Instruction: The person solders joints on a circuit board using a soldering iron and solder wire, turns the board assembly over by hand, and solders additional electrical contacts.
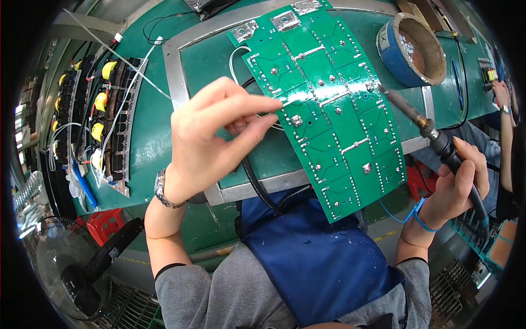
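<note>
A large green circuit board (342, 126) lies slanted in front of me, solder side up, with rows of shiny joints. My left hand (211, 131) is at its left edge, thumb and forefinger brought together in a pinch. What sits between those fingertips is too small to make out; thin white wires pass just behind them. My right hand (460, 181) grips a soldering iron (433, 134) by its black handle, a blue wrist strap (421, 215) round that wrist. The iron's tip points at the board's right edge; whether it touches, I cannot tell.
A blue-sided round pot (399, 55) with solder bits stands beyond the iron. Metal frame bars (176, 77) run under the board. At left are black assemblies with yellow-wrapped parts (100, 101). A fan (76, 268) stands lower left; another person's hand (499, 93) shows far right.
</note>
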The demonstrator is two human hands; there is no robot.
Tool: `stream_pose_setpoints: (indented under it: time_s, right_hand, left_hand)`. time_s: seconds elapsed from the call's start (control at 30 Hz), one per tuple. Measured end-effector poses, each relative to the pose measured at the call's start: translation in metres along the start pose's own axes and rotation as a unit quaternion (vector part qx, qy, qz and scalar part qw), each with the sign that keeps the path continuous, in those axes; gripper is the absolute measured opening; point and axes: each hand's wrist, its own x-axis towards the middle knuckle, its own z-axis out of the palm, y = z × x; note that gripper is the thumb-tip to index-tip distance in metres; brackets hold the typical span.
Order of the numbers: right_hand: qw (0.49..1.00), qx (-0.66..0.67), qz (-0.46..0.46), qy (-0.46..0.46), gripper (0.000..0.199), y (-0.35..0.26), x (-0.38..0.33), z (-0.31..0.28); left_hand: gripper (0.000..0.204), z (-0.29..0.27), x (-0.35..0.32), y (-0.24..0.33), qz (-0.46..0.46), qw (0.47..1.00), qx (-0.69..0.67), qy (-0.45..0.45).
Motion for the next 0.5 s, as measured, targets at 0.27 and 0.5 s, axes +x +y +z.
stream_pose_setpoints:
  time_s: [0.27,0.5]
  right_hand:
    - [0.994,0.035,0.031,-0.1,0.029,-0.012,0.028,0.03]
    - [0.992,0.039,0.048,-0.11,0.03,-0.008,0.041,0.044]
  left_hand:
    - [0.03,0.004,-0.006,-0.003,0.013,1.0,0.021,0.012]
    - [0.03,0.003,-0.005,-0.006,-0.01,0.998,0.035,0.054]
